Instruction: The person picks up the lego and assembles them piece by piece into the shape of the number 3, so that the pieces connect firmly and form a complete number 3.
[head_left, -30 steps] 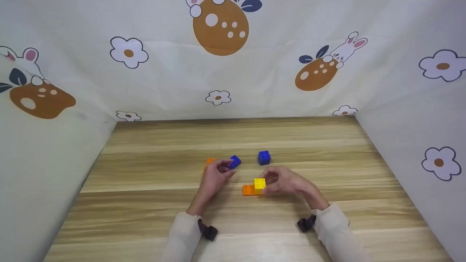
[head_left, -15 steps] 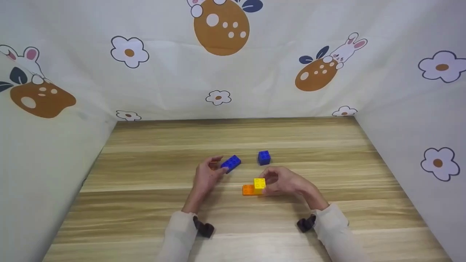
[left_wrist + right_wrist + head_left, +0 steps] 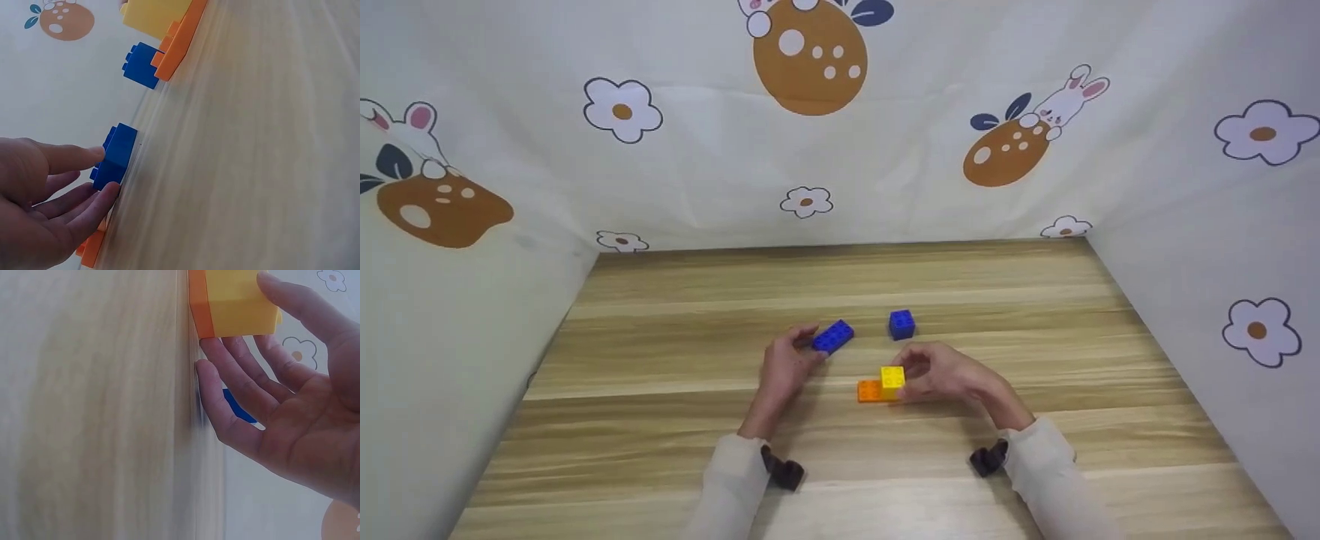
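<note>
With our left hand [image 3: 789,364], the closer one, we are pinching the left end of the long blue plastic brick [image 3: 834,337], its length slanting far-right; our right hand [image 3: 949,373] is pinching the cubic yellow plastic block [image 3: 892,381] atop the orange plastic brick [image 3: 868,391].

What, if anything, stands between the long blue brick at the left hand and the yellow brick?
Nothing visible: in the head view, only tabletop lies between the long blue brick and the yellow brick. The small blue brick stands farther back, off that line.
</note>
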Tool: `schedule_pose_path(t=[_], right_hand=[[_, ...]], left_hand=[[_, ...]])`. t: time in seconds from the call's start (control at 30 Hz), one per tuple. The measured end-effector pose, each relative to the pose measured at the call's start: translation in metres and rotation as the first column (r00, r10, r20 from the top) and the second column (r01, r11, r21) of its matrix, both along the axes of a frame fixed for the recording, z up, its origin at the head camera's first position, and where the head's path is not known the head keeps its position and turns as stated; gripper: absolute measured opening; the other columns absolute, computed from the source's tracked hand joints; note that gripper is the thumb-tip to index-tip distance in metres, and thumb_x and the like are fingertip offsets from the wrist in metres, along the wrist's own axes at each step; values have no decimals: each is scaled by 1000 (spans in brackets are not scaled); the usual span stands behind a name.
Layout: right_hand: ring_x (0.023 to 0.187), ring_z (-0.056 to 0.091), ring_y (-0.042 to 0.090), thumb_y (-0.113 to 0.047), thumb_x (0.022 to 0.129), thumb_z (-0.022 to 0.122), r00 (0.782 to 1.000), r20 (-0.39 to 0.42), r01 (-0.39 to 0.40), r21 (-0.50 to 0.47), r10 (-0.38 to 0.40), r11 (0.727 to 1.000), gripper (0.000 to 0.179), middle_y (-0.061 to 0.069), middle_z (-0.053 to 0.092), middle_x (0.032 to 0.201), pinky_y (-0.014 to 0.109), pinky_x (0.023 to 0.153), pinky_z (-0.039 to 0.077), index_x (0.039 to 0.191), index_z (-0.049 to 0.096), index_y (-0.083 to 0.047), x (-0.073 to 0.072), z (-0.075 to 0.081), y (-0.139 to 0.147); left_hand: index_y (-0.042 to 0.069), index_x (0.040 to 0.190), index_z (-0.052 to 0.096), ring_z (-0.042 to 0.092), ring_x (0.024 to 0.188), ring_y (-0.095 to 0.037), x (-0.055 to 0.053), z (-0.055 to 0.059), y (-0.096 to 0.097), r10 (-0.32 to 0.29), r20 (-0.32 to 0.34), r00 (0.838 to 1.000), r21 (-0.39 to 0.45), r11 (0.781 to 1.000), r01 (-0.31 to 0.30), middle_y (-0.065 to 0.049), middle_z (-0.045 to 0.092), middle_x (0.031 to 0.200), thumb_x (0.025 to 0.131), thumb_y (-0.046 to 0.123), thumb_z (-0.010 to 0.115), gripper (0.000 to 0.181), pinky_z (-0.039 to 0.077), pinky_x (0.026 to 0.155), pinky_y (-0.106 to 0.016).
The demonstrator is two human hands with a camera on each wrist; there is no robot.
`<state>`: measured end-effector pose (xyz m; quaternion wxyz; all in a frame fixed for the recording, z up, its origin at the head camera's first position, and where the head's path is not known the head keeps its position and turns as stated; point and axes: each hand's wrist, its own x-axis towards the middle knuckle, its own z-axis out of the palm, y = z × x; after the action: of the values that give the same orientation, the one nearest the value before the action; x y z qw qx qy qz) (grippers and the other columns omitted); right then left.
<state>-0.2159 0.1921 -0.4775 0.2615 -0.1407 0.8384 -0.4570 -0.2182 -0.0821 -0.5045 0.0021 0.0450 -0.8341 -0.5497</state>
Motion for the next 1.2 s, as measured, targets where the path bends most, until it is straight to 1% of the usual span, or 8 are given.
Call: schedule_pose_path(t=[0.13, 0.23, 0.4, 0.63, 0.77, 0.93, 1.13, 1.2], right_hand=[[109, 65, 22, -14, 80, 84, 1000, -10, -4, -20, 4, 1000, 40, 7, 70, 114, 42, 103, 51, 115, 66, -8, 0, -1, -1], [107, 65, 22, -13, 80, 84, 1000, -13, -5, -29, 5, 1000, 40, 8, 69, 113, 42, 103, 51, 115, 65, -7, 0, -1, 0], [106, 64, 20, -16, 79, 85, 1000, -1, 6, -11, -6, 1000, 40, 6, 69, 113, 41, 102, 51, 115, 66, -10, 1, 0, -1], [107, 64, 21, -15, 80, 84, 1000, 4, 7, -14, -7, 1000, 40, 6, 69, 114, 41, 102, 51, 115, 66, -10, 1, 2, -3], [107, 64, 21, -16, 80, 84, 1000, -11, -5, -14, 4, 1000, 40, 6, 69, 114, 42, 102, 51, 115, 66, -10, 2, 1, -2], [106, 63, 21, -18, 81, 84, 1000, -21, -10, -1, 10, 1000, 40, 5, 69, 114, 43, 103, 50, 115, 66, -11, 2, 1, -2], [108, 64, 24, -19, 81, 83, 999, -48, -23, 0, 23, 1000, 40, 8, 69, 115, 46, 104, 50, 115, 65, -9, 2, 0, -1], [109, 64, 24, -19, 81, 83, 998, -58, -29, -1, 29, 1000, 40, 9, 69, 115, 46, 104, 50, 116, 65, -8, 2, 0, 0]], left_hand=[[3, 126, 68, 68, 115, -31, 1, 0, 2, 3, -28, 1000, -36, 999, -4, -16, 71, 123, 82, -1, 74, 44, 52, 101, -45], [2, 124, 69, 69, 111, -31, 2, -1, 4, 3, -51, 999, -78, 997, -7, -17, 73, 119, 81, -3, 73, 43, 53, 98, -46], [2, 121, 70, 69, 109, -30, 3, -1, 6, 11, -67, 998, -125, 992, -19, -17, 73, 117, 82, -4, 73, 40, 54, 97, -47], [1, 121, 70, 69, 108, -31, 3, 1, 9, 15, -68, 998, -117, 993, -23, -19, 73, 115, 79, 0, 78, 43, 54, 97, -46], [0, 121, 70, 69, 109, -31, 3, 0, 9, 9, -64, 998, -128, 992, -17, -19, 73, 116, 82, 0, 76, 40, 54, 97, -46], [-1, 122, 69, 69, 109, -31, 3, 1, 10, 13, -58, 998, -137, 990, -21, -20, 72, 116, 83, -2, 74, 39, 56, 95, -45], [-1, 121, 70, 69, 107, -30, 4, 7, 9, 28, -44, 999, -100, 994, -32, -20, 72, 116, 83, 2, 75, 38, 57, 92, -41], [-2, 122, 69, 70, 104, -29, 4, 10, 9, 27, -37, 999, -70, 997, -30, -21, 73, 115, 83, 4, 75, 40, 58, 85, -38]])
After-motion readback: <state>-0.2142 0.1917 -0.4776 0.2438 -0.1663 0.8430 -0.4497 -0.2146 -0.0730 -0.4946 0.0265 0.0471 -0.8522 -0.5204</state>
